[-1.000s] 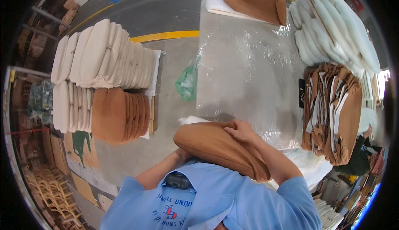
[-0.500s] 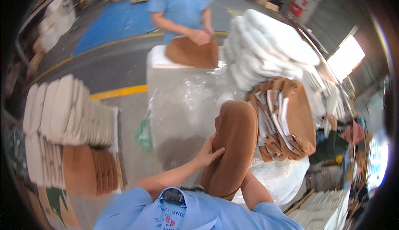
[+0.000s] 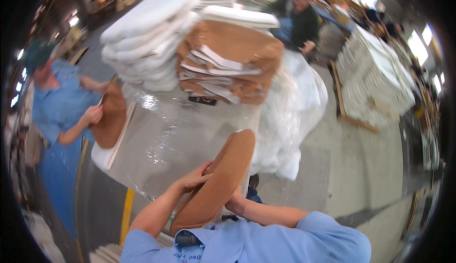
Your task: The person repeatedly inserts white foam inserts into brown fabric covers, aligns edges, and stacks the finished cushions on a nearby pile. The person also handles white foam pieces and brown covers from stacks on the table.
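Close to my chest I hold a brown fabric-covered cushion (image 3: 223,180), tilted up on its edge over the near side of the table. Its outline is rounded. My left hand (image 3: 194,178) grips its left side, the fingertips pressed into the cover. On the other side, my right hand (image 3: 235,200) presses against the cushion, most of its fingers hidden behind it. Ahead of it on the table lies a pile of brown covers (image 3: 232,40) with white edges showing between the layers.
Plastic sheeting covers the table (image 3: 164,144). White cushions (image 3: 147,30) rise in a stack at its far left. A co-worker (image 3: 61,97) handles another brown cushion (image 3: 110,118) at the left. Another person (image 3: 301,16) stands beyond. Pale panels (image 3: 373,75) sit on a pallet at right.
My view has swung to the right, so the table and co-worker appear further left. The brown cushion has tipped over to a slant and shows its narrower side, still between both hands.
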Tool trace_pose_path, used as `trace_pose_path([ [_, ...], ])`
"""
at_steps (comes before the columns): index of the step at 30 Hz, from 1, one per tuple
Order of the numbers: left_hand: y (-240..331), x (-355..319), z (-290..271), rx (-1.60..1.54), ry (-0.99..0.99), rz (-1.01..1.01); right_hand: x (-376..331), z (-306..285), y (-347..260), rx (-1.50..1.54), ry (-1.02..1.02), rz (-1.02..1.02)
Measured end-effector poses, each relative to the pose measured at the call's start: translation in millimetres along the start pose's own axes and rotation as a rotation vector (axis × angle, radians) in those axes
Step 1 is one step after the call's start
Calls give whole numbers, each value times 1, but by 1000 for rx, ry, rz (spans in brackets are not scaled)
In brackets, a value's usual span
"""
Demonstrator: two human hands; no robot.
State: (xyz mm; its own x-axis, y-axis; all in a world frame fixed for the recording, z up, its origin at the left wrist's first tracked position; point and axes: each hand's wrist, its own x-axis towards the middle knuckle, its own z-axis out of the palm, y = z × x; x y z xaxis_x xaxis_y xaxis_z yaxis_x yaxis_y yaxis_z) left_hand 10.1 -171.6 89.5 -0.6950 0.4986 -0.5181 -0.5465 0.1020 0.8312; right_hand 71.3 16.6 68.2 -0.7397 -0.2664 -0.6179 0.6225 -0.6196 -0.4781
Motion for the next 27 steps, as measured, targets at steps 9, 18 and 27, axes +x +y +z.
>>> trace_pose_path([
  [9,-41,49,16,-34,131,-285,11,-86,18,-20,200,131],
  [18,-34,104,4,-92,335,-219,17,-99,-36,235,25,234],
  [27,-34,104,29,-51,342,-221,18,-149,-53,139,-201,371],
])
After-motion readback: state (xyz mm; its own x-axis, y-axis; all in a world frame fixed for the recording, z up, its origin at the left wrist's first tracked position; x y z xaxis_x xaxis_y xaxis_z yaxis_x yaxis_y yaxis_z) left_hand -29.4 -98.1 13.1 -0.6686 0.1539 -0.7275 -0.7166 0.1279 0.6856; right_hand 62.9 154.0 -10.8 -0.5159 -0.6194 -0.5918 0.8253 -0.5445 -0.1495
